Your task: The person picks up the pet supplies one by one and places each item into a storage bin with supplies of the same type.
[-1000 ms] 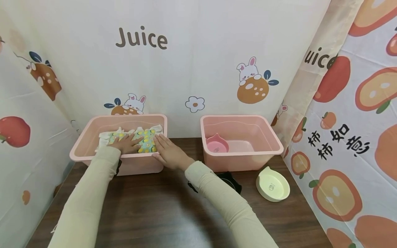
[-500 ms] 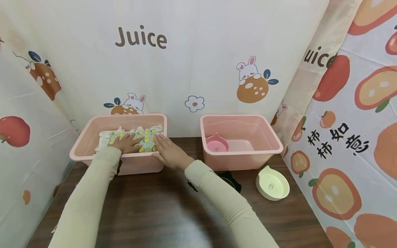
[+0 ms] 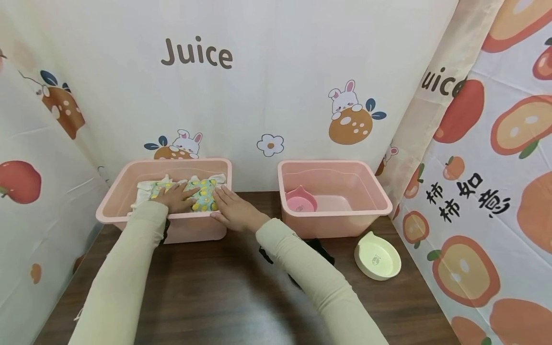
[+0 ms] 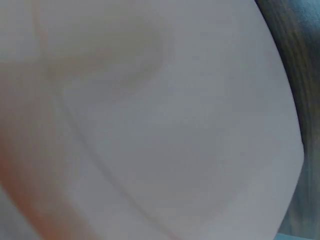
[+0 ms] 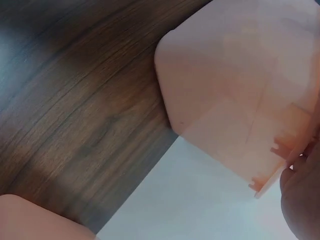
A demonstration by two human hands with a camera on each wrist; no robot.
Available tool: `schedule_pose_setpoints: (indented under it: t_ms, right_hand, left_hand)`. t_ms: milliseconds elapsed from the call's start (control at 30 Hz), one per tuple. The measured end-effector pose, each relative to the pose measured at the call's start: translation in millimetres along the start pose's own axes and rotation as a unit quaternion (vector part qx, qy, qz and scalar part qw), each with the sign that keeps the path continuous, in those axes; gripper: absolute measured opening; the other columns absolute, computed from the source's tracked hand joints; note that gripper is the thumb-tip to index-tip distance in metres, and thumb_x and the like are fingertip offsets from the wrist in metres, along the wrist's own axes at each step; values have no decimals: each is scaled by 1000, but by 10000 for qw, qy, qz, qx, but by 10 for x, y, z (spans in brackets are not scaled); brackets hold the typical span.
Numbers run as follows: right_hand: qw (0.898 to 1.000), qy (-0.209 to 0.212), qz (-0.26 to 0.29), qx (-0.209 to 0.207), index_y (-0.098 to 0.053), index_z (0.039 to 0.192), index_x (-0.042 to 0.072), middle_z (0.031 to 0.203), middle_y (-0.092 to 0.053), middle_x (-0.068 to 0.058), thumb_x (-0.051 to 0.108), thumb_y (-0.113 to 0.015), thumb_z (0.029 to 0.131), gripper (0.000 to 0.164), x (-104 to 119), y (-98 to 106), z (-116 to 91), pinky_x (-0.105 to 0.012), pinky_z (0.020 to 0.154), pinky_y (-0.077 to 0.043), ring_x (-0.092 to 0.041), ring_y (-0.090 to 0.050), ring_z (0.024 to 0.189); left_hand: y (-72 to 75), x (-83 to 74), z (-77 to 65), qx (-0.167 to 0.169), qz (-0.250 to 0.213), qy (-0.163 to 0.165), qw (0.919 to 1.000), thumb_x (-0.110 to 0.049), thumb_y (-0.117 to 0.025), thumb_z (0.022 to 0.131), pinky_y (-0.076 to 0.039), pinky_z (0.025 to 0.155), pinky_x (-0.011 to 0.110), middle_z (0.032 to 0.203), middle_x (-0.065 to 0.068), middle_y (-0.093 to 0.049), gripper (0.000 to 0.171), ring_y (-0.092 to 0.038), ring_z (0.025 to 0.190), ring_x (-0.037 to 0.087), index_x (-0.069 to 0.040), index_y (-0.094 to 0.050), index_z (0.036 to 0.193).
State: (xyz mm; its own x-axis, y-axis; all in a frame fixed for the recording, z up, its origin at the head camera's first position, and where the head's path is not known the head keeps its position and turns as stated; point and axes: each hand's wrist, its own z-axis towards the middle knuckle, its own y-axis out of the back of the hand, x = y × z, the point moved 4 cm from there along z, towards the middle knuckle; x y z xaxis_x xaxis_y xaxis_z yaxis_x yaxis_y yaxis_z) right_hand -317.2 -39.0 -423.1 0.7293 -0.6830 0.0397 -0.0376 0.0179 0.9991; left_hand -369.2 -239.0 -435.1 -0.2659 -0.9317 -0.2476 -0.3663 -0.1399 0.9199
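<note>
A mint-green cloth with yellow lemon print and white ruffled edges (image 3: 203, 194) lies in the left pink bin (image 3: 196, 231). My left hand (image 3: 174, 197) reaches over the bin's front rim and rests on the cloth with its fingers spread. At the bin's right end my right hand (image 3: 238, 211) lies with straight fingers over the rim, fingertips at the cloth's right edge. The right wrist view shows the outside of the same bin (image 5: 215, 90) and part of my right hand (image 5: 302, 195). Only a blurred bin wall (image 4: 190, 125) fills most of the left wrist view.
To the right stands a second pink bin (image 3: 336, 224) with a pink dish (image 3: 302, 200) inside. A pale yellow-green dish (image 3: 377, 257) sits on the dark wood table (image 3: 207, 297). A black object (image 3: 321, 249) is partly hidden by my right sleeve. Printed curtains surround the table.
Both hands stay nearly where they were on the cloth and rim. The right forearm has shifted slightly and hides more of the black object.
</note>
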Motion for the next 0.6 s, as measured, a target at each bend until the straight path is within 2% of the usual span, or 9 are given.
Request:
schedule_pose_setpoints:
  t_ms: [133, 300, 433, 600]
  right_hand:
    - [9993, -63, 314, 186, -11, 154, 3, 161, -9, -12, 49, -23, 103, 69, -4, 44, -9, -27, 118, -2, -26, -1, 148]
    - [9984, -137, 496, 226, -11, 154, 5, 161, -9, -10, 48, -23, 103, 68, -55, 57, -31, -27, 118, -1, -25, 0, 148]
    - [9980, -170, 550, 244, -12, 154, 6, 161, -8, -9, 48, -23, 103, 67, -131, 85, -88, -27, 118, -3, -23, 2, 148]
    - [9979, -287, 551, 165, -13, 154, 7, 160, -13, -10, 49, -28, 102, 69, -258, 199, -233, -30, 119, -7, -25, -3, 148]
  left_hand:
    - [46, -19, 13, -113, 105, -23, 9999, -43, -37, 101, -8, 105, 73, 154, 30, -15, 61, -12, 139, 53, -13, -25, 152]
    - [139, -47, 5, -255, 70, -82, 9996, -40, -42, 100, -11, 102, 76, 152, 31, -20, 60, -19, 136, 56, -11, -29, 151]
    - [222, -95, -33, -260, 109, -197, 9994, -38, -44, 100, -13, 100, 78, 151, 32, -20, 61, -19, 135, 57, -8, -28, 150]
    - [298, -159, -80, -196, 131, -328, 9992, -38, -45, 99, -12, 99, 79, 152, 32, -16, 64, -15, 136, 57, -4, -25, 151]
